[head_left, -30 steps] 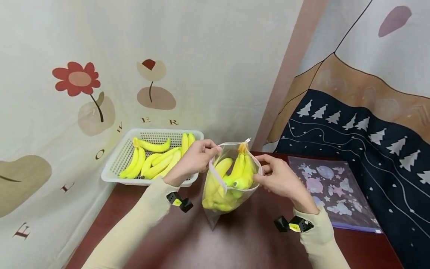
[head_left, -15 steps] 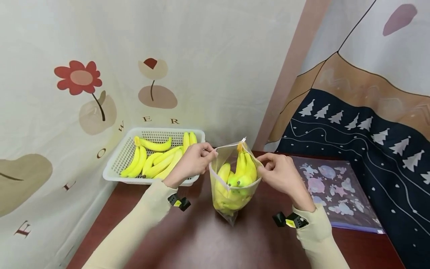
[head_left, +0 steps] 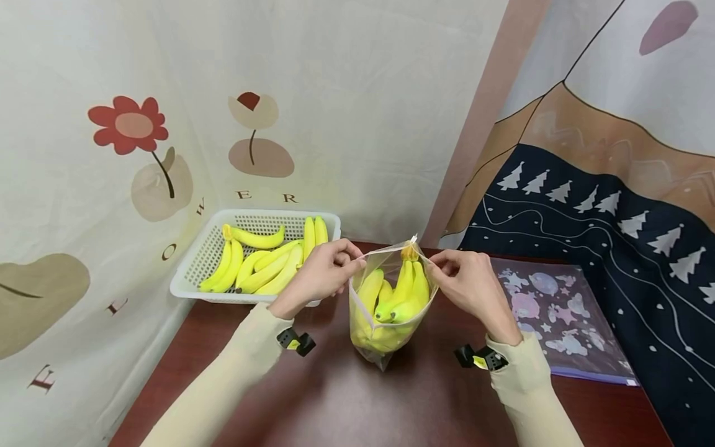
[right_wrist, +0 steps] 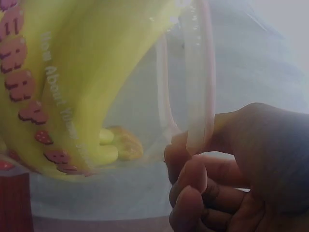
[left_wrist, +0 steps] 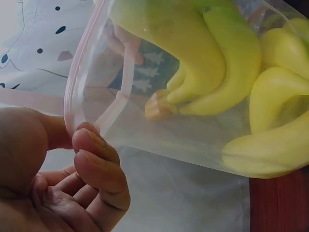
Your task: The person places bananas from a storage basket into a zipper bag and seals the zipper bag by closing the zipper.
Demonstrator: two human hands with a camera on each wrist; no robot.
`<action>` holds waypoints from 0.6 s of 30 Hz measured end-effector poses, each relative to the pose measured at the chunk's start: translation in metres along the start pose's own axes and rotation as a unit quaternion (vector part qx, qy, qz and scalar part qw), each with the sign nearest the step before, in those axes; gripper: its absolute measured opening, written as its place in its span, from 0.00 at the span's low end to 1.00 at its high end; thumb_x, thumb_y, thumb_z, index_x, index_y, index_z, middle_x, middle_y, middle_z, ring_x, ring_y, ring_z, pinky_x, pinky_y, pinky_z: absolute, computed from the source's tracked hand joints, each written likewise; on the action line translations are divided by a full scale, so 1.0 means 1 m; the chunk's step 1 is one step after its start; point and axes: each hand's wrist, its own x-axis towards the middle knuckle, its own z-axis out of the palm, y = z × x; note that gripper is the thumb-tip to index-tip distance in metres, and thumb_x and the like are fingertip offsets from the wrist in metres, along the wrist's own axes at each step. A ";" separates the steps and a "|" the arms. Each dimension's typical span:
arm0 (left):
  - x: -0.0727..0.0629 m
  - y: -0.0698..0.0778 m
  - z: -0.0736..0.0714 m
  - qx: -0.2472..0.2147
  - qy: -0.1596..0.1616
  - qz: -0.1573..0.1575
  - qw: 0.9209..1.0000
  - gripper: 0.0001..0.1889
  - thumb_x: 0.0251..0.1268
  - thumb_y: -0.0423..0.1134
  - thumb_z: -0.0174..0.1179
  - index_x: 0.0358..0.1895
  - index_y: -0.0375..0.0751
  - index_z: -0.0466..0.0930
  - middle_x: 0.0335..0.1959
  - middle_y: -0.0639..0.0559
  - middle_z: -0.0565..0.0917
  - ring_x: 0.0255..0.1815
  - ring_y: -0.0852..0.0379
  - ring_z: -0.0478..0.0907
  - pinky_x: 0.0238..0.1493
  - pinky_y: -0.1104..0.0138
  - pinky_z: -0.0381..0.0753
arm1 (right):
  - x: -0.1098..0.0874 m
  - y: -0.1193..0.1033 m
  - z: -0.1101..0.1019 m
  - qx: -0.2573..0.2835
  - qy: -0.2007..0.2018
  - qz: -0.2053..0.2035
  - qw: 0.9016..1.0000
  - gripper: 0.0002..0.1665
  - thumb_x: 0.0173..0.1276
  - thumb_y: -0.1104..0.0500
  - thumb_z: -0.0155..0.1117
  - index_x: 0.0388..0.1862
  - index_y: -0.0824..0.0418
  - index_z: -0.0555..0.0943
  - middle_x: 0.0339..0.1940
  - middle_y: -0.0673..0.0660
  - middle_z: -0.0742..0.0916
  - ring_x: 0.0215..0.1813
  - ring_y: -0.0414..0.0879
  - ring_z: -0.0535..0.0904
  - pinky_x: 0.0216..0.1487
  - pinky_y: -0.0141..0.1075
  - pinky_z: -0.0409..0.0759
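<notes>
Two hands (head_left: 324, 271) (head_left: 472, 285) pinching bag (head_left: 378, 358), bananas (head_left: 412, 288) inside

Evenly lit head view, soft sheen on the table (head_left: 385, 406), dimmer wrist views, right one hazy, perhaps unfocused

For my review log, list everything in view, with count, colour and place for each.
Zip bag: one, clear with a pale pink rim, open between the grips.
Bananas in the bag: several, yellow; overlaps hide the exact count.
Plastic basket: one, white, far left of the table.
Bananas in the basket: at least eight, yellow.
Printed zip pouch: one, translucent with a purple edge, flat at the table's right.
Table: one, dark red-brown, under basket and pouch.
Flower backdrop: one, off-white, behind and left.
Mountain backdrop: one, dark blue, tan and pale, right.
Wrist cameras: two, black with yellow labels, one per wrist.
Sleeves: two, cream, forearms.
Left grip: one, bare, pinching the bag's left side.
Right grip: one, bare, pinching its right side.
</notes>
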 end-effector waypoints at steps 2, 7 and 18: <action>-0.001 0.000 -0.001 0.002 0.003 0.002 1.000 0.08 0.73 0.42 0.63 0.46 0.43 0.80 0.15 0.52 0.74 0.14 0.49 0.75 0.21 0.63 0.78 | 0.001 0.001 0.000 0.007 0.001 -0.010 1.000 0.09 0.70 0.54 0.68 0.42 0.56 0.90 0.26 0.52 0.87 0.29 0.45 0.77 0.27 0.33 0.78; -0.002 -0.001 -0.002 -0.001 0.002 -0.003 1.000 0.08 0.73 0.45 0.63 0.46 0.45 0.80 0.16 0.51 0.75 0.13 0.54 0.73 0.18 0.66 0.74 | 0.002 0.001 0.001 0.015 0.012 -0.030 0.999 0.08 0.71 0.55 0.68 0.41 0.57 0.90 0.25 0.51 0.87 0.28 0.44 0.77 0.28 0.32 0.78; -0.001 -0.014 -0.010 -0.040 -0.013 0.004 0.999 0.11 0.75 0.48 0.60 0.48 0.46 0.83 0.21 0.49 0.78 0.17 0.48 0.75 0.18 0.64 0.76 | 0.000 0.000 0.004 0.034 0.033 -0.037 0.998 0.08 0.70 0.57 0.68 0.41 0.59 0.90 0.22 0.51 0.86 0.25 0.44 0.76 0.24 0.31 0.75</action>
